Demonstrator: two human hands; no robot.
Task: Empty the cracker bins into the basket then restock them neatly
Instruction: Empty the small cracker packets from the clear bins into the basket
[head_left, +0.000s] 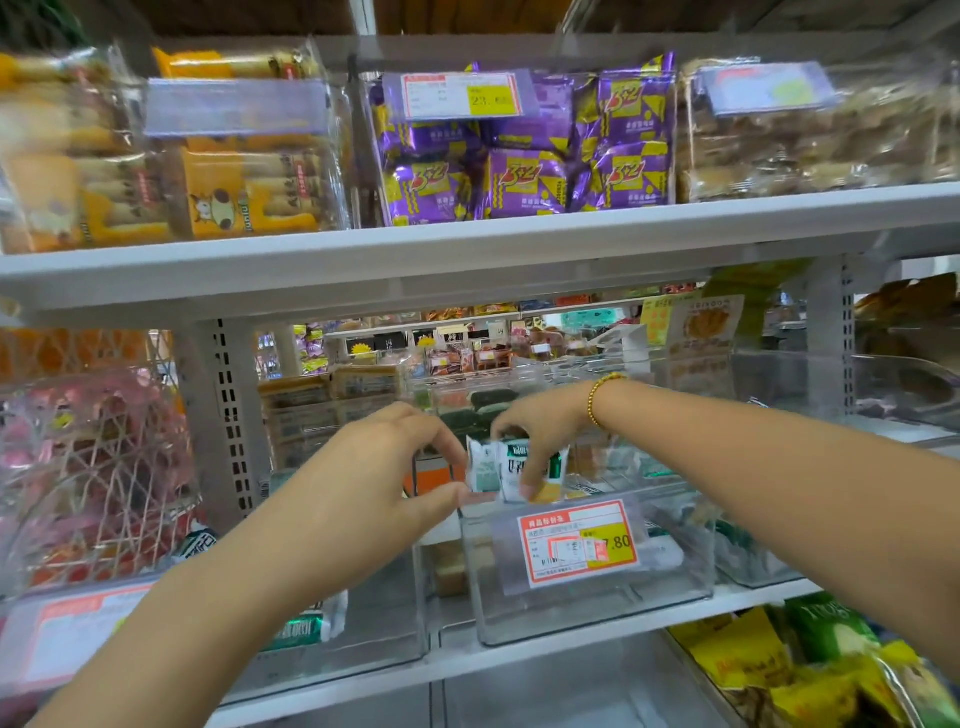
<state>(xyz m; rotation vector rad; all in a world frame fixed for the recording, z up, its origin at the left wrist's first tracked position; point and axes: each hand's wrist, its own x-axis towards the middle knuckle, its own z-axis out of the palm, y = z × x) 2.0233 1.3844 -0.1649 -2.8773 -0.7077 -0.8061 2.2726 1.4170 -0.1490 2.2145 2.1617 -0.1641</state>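
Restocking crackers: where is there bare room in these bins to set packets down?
The clear bin under the right hand holding cracker packets looks bare across its front floor. The left bin has floor free right of a green packet. The purple packs above are crammed.

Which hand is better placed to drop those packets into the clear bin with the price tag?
Right. The right hand grips the white-and-green packets just above the open top of the clear bin. The left hand is curled beside them, and it is unclear whether it touches them.
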